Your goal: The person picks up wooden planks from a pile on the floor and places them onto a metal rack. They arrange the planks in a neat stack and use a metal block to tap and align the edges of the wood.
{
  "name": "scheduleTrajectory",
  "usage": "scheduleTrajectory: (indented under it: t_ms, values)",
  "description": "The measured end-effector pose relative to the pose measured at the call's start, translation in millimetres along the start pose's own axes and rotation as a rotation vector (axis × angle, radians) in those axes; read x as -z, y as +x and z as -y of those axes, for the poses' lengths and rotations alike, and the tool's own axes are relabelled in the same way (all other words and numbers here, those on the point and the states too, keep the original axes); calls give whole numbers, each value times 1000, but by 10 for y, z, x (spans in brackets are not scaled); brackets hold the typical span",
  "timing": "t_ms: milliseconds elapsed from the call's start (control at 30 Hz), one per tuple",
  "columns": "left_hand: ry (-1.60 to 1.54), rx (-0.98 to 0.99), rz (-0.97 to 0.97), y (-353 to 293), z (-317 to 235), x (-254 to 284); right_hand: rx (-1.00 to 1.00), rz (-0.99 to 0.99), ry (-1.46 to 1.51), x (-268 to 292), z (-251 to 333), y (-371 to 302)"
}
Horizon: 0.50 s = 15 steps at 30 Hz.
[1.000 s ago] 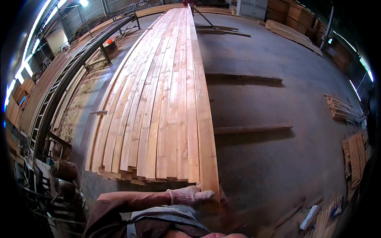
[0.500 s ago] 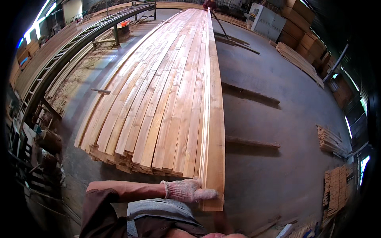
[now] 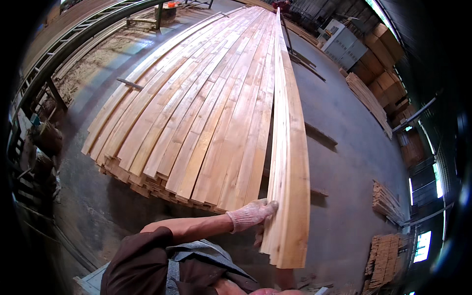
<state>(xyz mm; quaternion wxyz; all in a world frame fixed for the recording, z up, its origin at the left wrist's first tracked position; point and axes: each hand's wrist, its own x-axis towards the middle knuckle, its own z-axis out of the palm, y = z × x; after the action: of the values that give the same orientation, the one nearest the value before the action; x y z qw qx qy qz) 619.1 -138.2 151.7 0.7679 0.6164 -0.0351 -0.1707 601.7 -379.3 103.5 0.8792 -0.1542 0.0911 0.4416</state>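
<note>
A bundle of long wooden boards [image 3: 293,196] lies along the right side of a wide stack of planks [image 3: 216,128], its near end pulled away with a dark gap between. My left hand [image 3: 253,215], in a whitish knit glove, grips the bundle's left edge close to its near end, thumb on top. Under the boards, my right hand [image 3: 258,236] shows only as dark fingers at their left side; the rest is hidden behind the wood. Its forearm [image 3: 285,278] appears just below the board ends.
At the stack's far end, a person [image 3: 282,6] stands by the boards. Support beams [image 3: 320,133] stick out on the right over the grey floor. A metal roller frame [image 3: 73,42] runs along the left. Wood piles [image 3: 383,260] and a grey cabinet [image 3: 344,46] stand to the right.
The near end of the boards has swung right, away from the stack, and tilted. My left hand has shifted from their top to their left edge. Fingers of my right hand now show.
</note>
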Motion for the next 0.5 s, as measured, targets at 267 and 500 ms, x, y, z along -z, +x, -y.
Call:
scheduleTrajectory:
  t_ms: [267, 500]
  values:
    - [-121, -20, -77, -125, -842, -290, 84, 147, 2, -459, 197, 8]
    - [-40, -39, -194, -272, -907, -23, 55, 278, 23, -791, 82, 385]
